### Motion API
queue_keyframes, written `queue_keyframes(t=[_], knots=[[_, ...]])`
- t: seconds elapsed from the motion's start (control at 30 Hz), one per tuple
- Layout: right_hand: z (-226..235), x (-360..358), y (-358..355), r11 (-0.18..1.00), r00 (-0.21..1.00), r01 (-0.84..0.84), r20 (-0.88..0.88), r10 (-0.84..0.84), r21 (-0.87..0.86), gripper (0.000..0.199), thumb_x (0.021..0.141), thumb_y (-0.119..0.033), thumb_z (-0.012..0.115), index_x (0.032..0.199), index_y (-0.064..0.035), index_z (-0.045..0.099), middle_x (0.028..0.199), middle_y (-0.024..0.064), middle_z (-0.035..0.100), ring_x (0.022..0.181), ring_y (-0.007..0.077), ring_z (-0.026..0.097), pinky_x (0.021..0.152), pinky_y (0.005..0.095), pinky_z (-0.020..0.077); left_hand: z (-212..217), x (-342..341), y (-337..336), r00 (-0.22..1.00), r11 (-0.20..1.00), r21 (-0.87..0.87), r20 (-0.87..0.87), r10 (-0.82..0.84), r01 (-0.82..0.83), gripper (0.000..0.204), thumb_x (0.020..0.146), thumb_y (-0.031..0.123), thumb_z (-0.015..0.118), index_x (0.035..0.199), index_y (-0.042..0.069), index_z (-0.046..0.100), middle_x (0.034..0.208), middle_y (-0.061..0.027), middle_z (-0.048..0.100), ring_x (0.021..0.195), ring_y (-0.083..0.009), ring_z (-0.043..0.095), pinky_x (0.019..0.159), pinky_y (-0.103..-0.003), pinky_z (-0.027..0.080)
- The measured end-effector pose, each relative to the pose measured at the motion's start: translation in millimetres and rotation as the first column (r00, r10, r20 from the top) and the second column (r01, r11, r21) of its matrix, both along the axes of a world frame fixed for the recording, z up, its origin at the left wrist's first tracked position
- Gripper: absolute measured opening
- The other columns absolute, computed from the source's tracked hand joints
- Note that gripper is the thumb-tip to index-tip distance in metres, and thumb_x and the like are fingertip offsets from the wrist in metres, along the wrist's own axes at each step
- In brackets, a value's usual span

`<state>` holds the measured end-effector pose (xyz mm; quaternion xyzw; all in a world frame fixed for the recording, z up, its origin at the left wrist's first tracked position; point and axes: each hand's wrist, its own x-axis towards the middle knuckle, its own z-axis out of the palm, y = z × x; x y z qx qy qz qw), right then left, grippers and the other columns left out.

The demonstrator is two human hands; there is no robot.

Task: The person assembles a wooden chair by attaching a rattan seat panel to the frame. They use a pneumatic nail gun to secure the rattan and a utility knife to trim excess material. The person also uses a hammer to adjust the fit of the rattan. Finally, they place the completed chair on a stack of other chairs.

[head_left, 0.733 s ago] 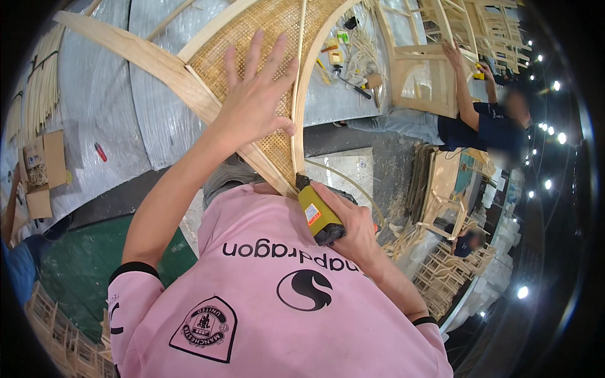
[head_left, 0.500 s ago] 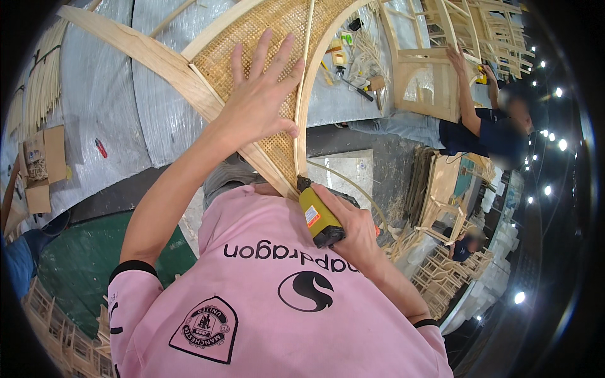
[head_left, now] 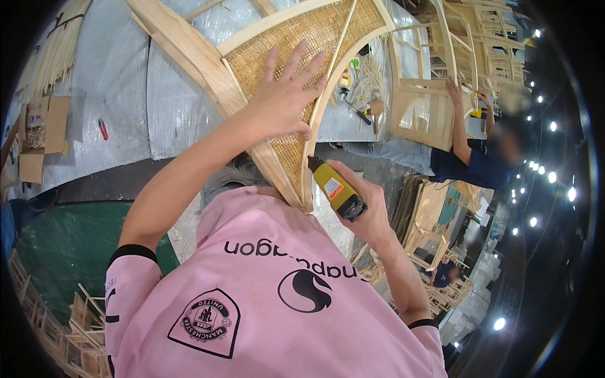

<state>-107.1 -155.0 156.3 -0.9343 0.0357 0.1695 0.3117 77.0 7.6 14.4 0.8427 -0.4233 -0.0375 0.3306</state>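
Plastic-covered table beneath a caned wooden frame, a red tool, a cardboard box and pale strips.

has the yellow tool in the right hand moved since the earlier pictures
Yes. Judged against the pointed lower end of the wooden frame, the yellow tool in the right hand has shifted up the picture, away from that end.

The left hand and yellow tool look bright and clear. Small white lamps shine on the right, with fuzzy glowing edges, and it is dark around them. The shiny surface has pale streaks of glare. Straight things bend toward the sides, and the corners are black. A worker's head is a blurry smudge.
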Motion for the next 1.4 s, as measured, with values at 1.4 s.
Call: queue_keyframes(t=[1.4], knots=[[7,95,-28,0.984,0.98,-0.153,0.112,0.163,-0.093,0.074,0.07,-0.002,0.08,0.141,-0.0124,0.062,0.103,0.0207,0.075,0.092,0.0415,0.071,0.081,0.0425,0.0571,-1,50,-27,0.986,0.998,-0.048,0.156,0.055,-0.048,0.052,0.094,0.019,0.06,0.145,0.016,0.062,0.17,-0.0188,0.024,0.16,-0.047,0.004,0.122,-0.073,-0.004]])
